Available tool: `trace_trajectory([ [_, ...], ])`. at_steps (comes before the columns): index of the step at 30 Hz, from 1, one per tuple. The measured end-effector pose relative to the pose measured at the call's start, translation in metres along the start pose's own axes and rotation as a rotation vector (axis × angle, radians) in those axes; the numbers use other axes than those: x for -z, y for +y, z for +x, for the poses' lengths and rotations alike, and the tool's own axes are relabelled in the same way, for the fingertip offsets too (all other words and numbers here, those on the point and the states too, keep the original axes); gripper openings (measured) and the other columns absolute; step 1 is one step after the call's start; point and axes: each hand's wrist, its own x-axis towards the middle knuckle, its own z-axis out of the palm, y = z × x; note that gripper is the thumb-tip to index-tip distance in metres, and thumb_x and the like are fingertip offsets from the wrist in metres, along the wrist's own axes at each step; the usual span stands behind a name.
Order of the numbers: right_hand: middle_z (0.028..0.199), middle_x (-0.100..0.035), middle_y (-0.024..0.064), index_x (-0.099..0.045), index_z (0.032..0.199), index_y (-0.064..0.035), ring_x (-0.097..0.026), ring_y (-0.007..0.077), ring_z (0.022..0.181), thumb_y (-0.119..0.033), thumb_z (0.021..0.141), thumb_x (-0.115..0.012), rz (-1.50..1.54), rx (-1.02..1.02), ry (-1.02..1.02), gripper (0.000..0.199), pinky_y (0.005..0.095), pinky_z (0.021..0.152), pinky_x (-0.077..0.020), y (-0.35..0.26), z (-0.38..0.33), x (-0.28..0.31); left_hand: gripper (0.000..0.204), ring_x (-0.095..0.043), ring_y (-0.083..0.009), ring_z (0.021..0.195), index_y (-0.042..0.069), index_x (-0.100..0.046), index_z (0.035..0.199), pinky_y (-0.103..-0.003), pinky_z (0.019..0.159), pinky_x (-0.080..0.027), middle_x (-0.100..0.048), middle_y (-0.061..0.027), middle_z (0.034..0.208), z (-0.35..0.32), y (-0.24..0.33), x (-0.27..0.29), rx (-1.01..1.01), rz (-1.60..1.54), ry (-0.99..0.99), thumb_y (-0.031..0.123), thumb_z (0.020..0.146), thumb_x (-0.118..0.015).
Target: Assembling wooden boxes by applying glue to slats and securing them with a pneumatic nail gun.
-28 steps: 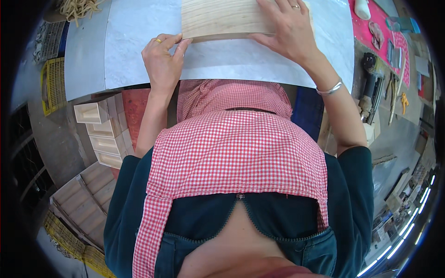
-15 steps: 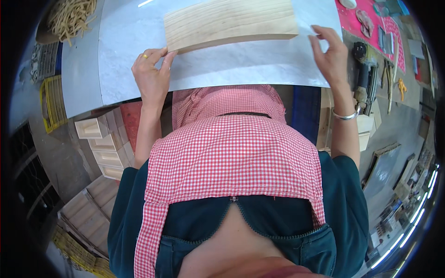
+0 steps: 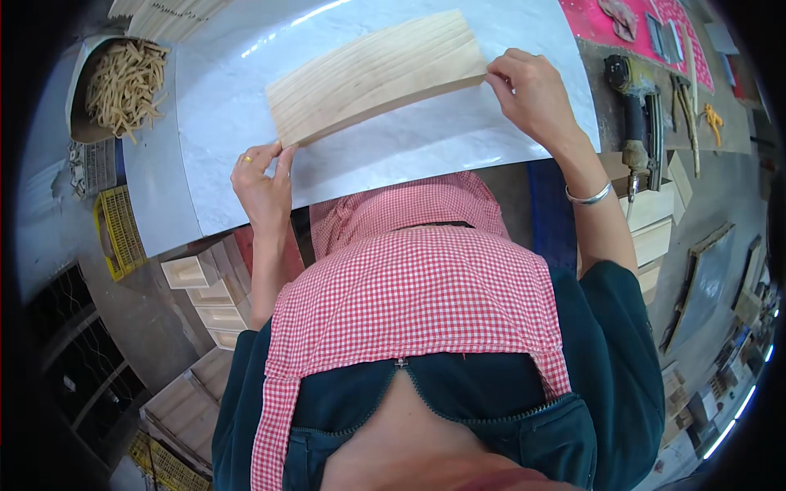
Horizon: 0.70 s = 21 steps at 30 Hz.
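A pale wooden board (image 3: 377,78), light-grained and rectangular, lies on the white table (image 3: 409,147) in front of me. My left hand (image 3: 264,182), with a yellow ring, pinches the board's near left corner between thumb and fingers. At the right end, my right hand (image 3: 530,94) has its thumb and fingers closed on the near right corner. A silver bangle (image 3: 589,195) circles that wrist. The board's underside is hidden.
To the far left a box of thin wood strips (image 3: 127,86) stands by the table. A nail gun (image 3: 634,123) lies on the right, near a pink cloth (image 3: 583,18). Stacked wooden boxes (image 3: 196,272) and a yellow crate (image 3: 123,233) sit at the lower left.
My right hand has moved left from beside the board and closed on its right corner. My left hand stays at the left corner. The whole view has shifted and turned slightly.
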Motion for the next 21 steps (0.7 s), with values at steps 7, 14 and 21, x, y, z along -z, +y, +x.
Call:
trace_trajectory([
  [7,0.075,-0.064,0.009,-0.066,0.077,0.0018,-0.055,0.0255,0.06,0.002,0.079,-0.065,0.007,0.02,-0.057,0.002,0.0349,0.062,-0.0475,0.014,0.005,0.006,0.014,-0.062,-0.0225,0.078,0.001,-0.076,0.091,-0.032,0.074,-0.049,-0.071,-0.0076,0.085,0.001,0.006,0.0,-0.114,0.043,0.025,0.009,0.08,-0.079],
  [14,0.086,-0.07,0.0081,-0.072,0.089,-0.0045,-0.063,0.0289,0.073,-0.016,0.088,-0.069,-0.064,-0.044,-0.266,0.012,0.038,0.069,-0.0501,0.041,0.023,0.031,0.016,-0.063,-0.0234,0.08,-0.002,-0.075,0.097,-0.033,0.078,-0.05,-0.07,-0.0091,0.089,-0.005,0.002,0.002,0.067,-0.022,-0.055,0.005,0.083,-0.075],
  [21,0.094,-0.072,0.0131,-0.073,0.102,-0.0023,-0.065,0.0311,0.078,-0.023,0.089,-0.071,-0.518,-0.369,0.207,0.024,0.0388,0.073,-0.0529,0.328,0.093,0.108,0.033,-0.064,-0.0262,0.094,-0.002,-0.069,0.113,-0.033,0.089,-0.051,-0.068,-0.0121,0.106,-0.022,-0.022,0.023,0.127,0.061,-0.157,0.005,0.082,-0.076],
])
